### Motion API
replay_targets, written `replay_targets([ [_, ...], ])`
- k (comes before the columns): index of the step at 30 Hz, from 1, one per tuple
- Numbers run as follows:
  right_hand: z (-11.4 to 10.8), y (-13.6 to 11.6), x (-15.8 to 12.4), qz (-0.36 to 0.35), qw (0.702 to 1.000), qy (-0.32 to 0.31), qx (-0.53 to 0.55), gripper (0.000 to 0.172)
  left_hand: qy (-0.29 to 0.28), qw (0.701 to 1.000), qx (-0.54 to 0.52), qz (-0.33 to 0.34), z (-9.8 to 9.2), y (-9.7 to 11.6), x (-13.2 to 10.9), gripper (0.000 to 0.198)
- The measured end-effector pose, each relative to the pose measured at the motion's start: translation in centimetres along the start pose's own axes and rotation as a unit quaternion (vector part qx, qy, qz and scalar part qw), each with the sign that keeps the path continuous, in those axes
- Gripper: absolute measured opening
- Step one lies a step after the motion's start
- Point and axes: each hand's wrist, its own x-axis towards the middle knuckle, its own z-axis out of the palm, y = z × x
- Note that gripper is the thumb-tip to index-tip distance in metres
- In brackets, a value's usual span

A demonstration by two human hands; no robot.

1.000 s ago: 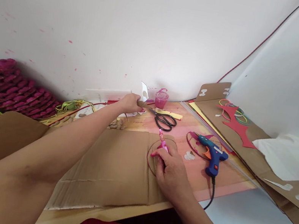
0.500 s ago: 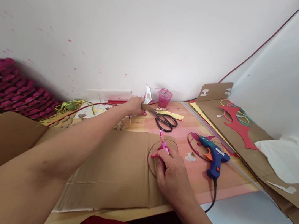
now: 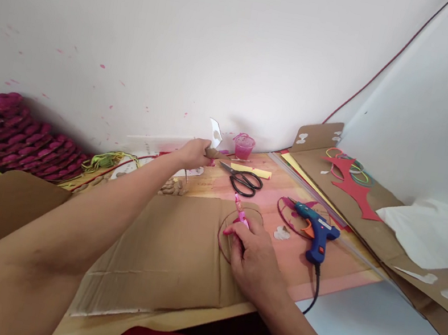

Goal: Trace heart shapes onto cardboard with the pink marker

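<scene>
My left hand (image 3: pixel 194 153) reaches far across the table and is closed on a brown-wrapped handle with a white pointed blade (image 3: pixel 215 133) sticking up near the wall. My right hand (image 3: pixel 253 259) rests on a brown cardboard sheet (image 3: pixel 157 248) and grips a pink pen (image 3: pixel 240 215), its tip on a circle drawn on the cardboard. Black scissors (image 3: pixel 243 180) lie between the two hands.
A blue glue gun (image 3: pixel 316 230) with a black cord lies right of my right hand on a pink sheet. A small pink cup (image 3: pixel 244 146) stands by the wall. Magenta bundles (image 3: pixel 8 135) pile up at left. Cardboard with red cutouts (image 3: pixel 351 184) and white paper (image 3: pixel 433 233) lies at right.
My left hand has lifted the bladed tool a little, so the white blade stands higher against the wall. My right hand with the pen has stayed on the circle.
</scene>
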Motion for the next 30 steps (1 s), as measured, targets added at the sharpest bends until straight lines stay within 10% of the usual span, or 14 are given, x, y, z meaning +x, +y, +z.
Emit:
replay_targets([
  [11, 0.1, -0.2, 0.0, -0.001, 1.0, 0.006, -0.015, 0.029, -0.039, 0.996, -0.057, 0.062, -0.7, 6.0, -2.3, 0.017],
  [30, 0.3, 0.0, -0.1, 0.01, 1.0, 0.004, -0.019, 0.03, 0.061, 0.992, 0.095, -0.05, 3.2, 0.3, -0.6, 0.028],
])
